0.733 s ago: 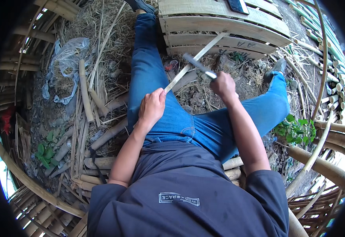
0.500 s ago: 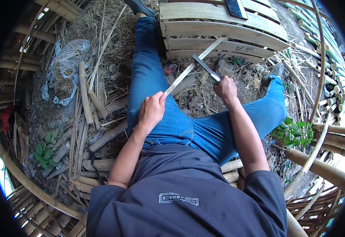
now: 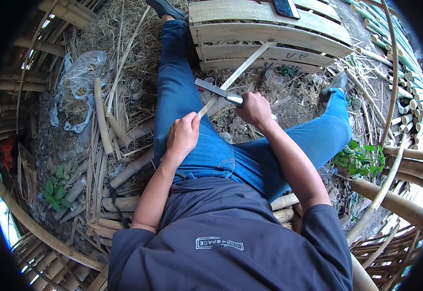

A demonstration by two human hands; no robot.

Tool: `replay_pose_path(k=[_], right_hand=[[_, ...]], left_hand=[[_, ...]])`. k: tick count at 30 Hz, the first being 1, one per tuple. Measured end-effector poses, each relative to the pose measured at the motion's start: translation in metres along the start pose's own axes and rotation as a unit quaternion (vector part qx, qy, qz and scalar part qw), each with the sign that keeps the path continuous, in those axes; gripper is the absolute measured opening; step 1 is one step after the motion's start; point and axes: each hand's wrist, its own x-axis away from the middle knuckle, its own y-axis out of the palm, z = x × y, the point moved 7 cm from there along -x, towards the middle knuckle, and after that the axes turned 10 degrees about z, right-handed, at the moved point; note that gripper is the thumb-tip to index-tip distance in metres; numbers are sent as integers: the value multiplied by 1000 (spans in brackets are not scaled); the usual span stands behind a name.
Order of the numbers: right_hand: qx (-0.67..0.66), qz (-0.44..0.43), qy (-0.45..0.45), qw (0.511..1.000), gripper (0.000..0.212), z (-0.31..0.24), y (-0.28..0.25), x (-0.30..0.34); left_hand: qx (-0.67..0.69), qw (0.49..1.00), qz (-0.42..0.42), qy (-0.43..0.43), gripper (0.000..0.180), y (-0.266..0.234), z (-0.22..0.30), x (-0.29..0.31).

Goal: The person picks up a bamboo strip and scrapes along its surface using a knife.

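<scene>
I sit on the ground in blue jeans with legs spread. My left hand [image 3: 182, 136] rests on my left thigh and grips the near end of a long thin bamboo strip [image 3: 250, 60]. The strip runs up and to the right toward a bamboo slat panel [image 3: 269, 31]. My right hand [image 3: 256, 109] holds the handle of a flat-bladed knife [image 3: 214, 88]. The blade lies across the strip, just above my left hand.
Straw, bamboo poles [image 3: 102, 114] and offcuts cover the ground on the left, with crumpled clear plastic [image 3: 78, 77]. A dark phone [image 3: 285, 7] lies on the slat panel. Stacked bamboo poles [image 3: 407, 102] and a curved cane stand on the right, near a green plant [image 3: 361, 157].
The knife blade has slid down the strip toward me, and my right hand has moved left and closer to my left hand. The left hand holds its place on the thigh.
</scene>
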Motion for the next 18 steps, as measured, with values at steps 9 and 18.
replay_pose_path(k=[9, 18], right_hand=[[2, 60, 112, 992, 21, 38, -16, -13], [0, 72, 130, 989, 24, 69, -16, -14]], left_hand=[[-7, 1000, 0, -8, 30, -3, 4, 0], [5, 1000, 0, -8, 31, -2, 2, 0]])
